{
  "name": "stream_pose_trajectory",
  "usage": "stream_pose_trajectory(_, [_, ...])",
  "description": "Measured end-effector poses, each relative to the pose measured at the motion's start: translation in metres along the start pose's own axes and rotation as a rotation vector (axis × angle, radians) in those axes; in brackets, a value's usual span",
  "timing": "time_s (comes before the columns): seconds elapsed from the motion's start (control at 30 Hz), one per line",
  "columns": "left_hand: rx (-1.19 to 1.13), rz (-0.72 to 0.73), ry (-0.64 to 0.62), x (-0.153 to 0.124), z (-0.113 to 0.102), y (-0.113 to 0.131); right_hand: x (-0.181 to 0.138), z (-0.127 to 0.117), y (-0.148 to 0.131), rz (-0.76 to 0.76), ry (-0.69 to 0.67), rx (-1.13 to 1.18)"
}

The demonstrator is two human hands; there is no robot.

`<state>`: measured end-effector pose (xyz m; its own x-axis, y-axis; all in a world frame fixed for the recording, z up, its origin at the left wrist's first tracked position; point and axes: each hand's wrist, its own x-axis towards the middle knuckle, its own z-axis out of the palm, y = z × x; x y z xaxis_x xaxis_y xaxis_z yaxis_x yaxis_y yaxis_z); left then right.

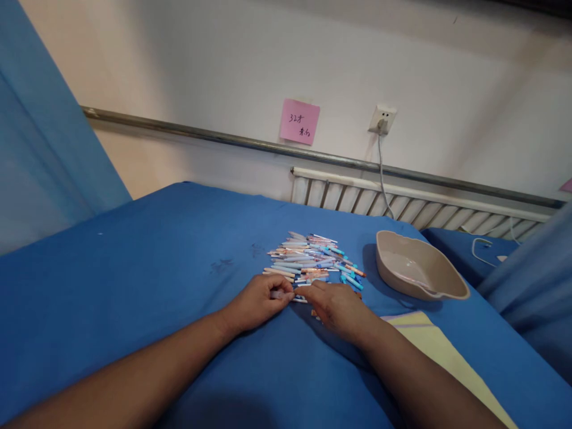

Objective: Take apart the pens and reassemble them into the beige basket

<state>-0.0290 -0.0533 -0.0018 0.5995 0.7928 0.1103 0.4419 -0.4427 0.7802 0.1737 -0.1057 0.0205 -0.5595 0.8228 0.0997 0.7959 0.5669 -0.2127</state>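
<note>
Landmark: basin [435, 262], tan, on the blue cloth [156, 256]. A slim, clear-looking item [412, 279] lies inside it; too small to identify.

Pens [292, 266]: a loose heap to the left of the basin, lying flat, mostly side by side, some crossing. Barrels pale, peach and blue; several ends on the basin side are bright blue or orange.

Left hand [261, 302]: farther left of the basin than the right hand, at the near edge of the heap. Thumb and fingers close in a pinch on a pale piece [277, 294], probably a pen; most of it is covered by the fingers.

Right hand [337, 307]: between the left hand and the basin, palm down, fingers part-curled, fingertips just beside the left fingertips. Cannot tell whether it has hold of anything.

Yellow cloth [440, 348]: on the near side of the basin, partly under the right forearm in this view.

Handling (judgement): pens likely light, stiff and smooth, apt to roll or slide on their neighbours. Best grip looks to be a light thumb-and-finger pinch at mid-barrel. Crossed ones may drag others along; lifting clear seems safer than pulling sideways. Breakage risk appears low.
</note>
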Motion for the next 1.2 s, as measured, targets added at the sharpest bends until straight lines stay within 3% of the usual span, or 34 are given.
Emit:
stream_pose_trajectory(0.3, [-0.016,-0.053,0.008,-0.001,-0.001,0.005,0.000,0.008,0.005,-0.001,0.071,0.103])
stream_pose_trajectory(0.43, [0.088,-0.030,0.044,-0.001,-0.009,0.010,-0.001,0.013,0.010,-0.020,0.144,0.141])
stream_pose_trajectory(0.63, [0.218,0.052,-0.031,-0.002,-0.019,0.014,-0.001,0.013,0.013,-0.050,0.254,0.234])
stream_pose_trajectory(1.2, [0.371,0.197,-0.036,-0.005,-0.014,0.018,-0.002,0.011,0.014,-0.020,0.153,0.185])
